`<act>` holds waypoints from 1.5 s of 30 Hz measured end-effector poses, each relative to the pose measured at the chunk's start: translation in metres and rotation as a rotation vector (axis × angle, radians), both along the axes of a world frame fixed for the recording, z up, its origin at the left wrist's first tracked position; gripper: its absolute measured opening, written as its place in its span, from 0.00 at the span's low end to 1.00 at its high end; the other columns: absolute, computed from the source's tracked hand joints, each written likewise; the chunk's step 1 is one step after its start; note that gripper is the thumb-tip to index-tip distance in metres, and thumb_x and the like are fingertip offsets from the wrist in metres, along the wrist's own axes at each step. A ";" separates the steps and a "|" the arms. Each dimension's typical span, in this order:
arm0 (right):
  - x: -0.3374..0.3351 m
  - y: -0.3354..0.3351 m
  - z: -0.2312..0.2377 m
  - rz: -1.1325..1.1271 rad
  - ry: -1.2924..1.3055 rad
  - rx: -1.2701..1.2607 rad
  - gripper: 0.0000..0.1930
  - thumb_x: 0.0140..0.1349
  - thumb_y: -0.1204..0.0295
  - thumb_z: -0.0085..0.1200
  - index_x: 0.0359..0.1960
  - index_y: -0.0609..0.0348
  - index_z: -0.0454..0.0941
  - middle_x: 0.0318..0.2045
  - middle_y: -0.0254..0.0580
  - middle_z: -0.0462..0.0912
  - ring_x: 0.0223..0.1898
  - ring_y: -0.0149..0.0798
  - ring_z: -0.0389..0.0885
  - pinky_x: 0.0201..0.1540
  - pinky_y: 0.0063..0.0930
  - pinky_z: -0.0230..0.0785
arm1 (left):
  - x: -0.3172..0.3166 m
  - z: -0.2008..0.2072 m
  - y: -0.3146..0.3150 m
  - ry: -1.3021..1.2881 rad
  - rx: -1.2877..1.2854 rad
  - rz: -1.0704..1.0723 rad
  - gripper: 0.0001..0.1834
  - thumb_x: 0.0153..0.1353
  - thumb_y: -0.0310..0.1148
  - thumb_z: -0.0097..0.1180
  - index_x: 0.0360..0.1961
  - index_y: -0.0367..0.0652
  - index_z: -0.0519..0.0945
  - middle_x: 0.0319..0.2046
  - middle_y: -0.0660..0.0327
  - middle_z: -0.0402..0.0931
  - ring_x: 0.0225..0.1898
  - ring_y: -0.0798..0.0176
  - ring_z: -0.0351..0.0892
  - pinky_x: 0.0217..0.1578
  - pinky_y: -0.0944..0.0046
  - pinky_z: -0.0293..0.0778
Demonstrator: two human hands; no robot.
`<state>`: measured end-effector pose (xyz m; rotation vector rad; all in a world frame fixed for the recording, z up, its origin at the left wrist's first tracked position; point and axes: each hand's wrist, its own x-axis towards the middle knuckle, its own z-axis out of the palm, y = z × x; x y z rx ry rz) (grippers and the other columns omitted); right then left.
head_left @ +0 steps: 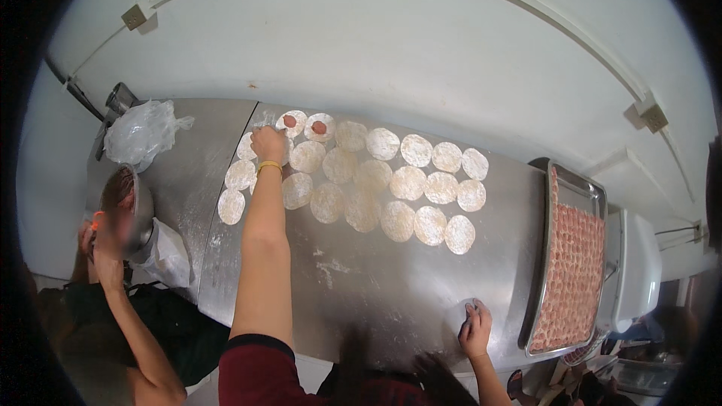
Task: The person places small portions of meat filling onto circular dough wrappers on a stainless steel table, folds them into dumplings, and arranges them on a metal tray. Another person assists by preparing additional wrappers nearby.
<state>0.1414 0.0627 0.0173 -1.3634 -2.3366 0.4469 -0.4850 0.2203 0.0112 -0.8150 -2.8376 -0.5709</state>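
Note:
Flat, floured dough rounds (408,183) lie in three rows across the steel table. Two in the far row carry a lump of pinkish meat filling (319,128). My left hand (268,143), with a yellow bracelet at the wrist, reaches over the left end of the rows, beside the other filled round (292,113). Its fingers are drawn together and point down; whatever is in them is hidden. At the table's near edge, my right hand (475,328) rests with curled fingers. Something small and greyish shows by its fingertips, too small to name.
On the right, a metal tray (537,316) holds rows of pinkish pieces, with a white appliance (638,271) beyond. To the left, another person's hands (107,252) are at a metal bowl (143,210) of meat. Plastic bags (143,135) lie nearby. A wall (391,37) backs the table.

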 end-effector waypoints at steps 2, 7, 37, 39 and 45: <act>-0.028 0.016 0.010 -0.038 0.064 -0.002 0.21 0.49 0.83 0.46 0.48 0.61 0.73 0.50 0.58 0.71 0.52 0.58 0.68 0.57 0.48 0.58 | -0.014 -0.012 0.005 0.054 -0.016 0.004 0.15 0.50 0.43 0.60 0.32 0.43 0.84 0.37 0.49 0.79 0.43 0.45 0.77 0.43 0.51 0.73; -0.167 0.131 0.035 0.215 0.308 0.070 0.18 0.48 0.83 0.48 0.44 0.64 0.75 0.46 0.54 0.74 0.51 0.57 0.70 0.55 0.42 0.62 | -0.050 -0.036 0.018 -0.385 0.214 -0.083 0.16 0.49 0.39 0.58 0.30 0.35 0.81 0.35 0.46 0.79 0.36 0.46 0.79 0.42 0.53 0.73; -0.496 0.296 -0.022 0.117 -0.105 0.081 0.09 0.46 0.72 0.56 0.30 0.57 0.82 0.35 0.51 0.81 0.38 0.53 0.79 0.43 0.42 0.71 | -0.004 -0.002 0.026 -0.303 0.373 -0.365 0.17 0.56 0.32 0.54 0.42 0.35 0.65 0.33 0.40 0.77 0.36 0.38 0.78 0.39 0.47 0.73; -0.496 0.294 -0.020 0.119 -0.123 0.118 0.09 0.46 0.71 0.57 0.30 0.57 0.82 0.34 0.51 0.81 0.38 0.52 0.79 0.42 0.41 0.72 | -0.006 -0.005 0.028 -0.270 0.354 -0.394 0.17 0.55 0.32 0.54 0.41 0.34 0.66 0.33 0.41 0.77 0.37 0.38 0.77 0.39 0.47 0.73; -0.502 0.295 -0.012 0.189 -0.081 -0.070 0.09 0.46 0.67 0.58 0.27 0.58 0.80 0.31 0.53 0.81 0.36 0.48 0.80 0.41 0.38 0.72 | -0.011 -0.006 0.038 -0.177 0.253 -0.397 0.16 0.52 0.32 0.56 0.39 0.34 0.72 0.32 0.43 0.77 0.37 0.39 0.77 0.39 0.49 0.74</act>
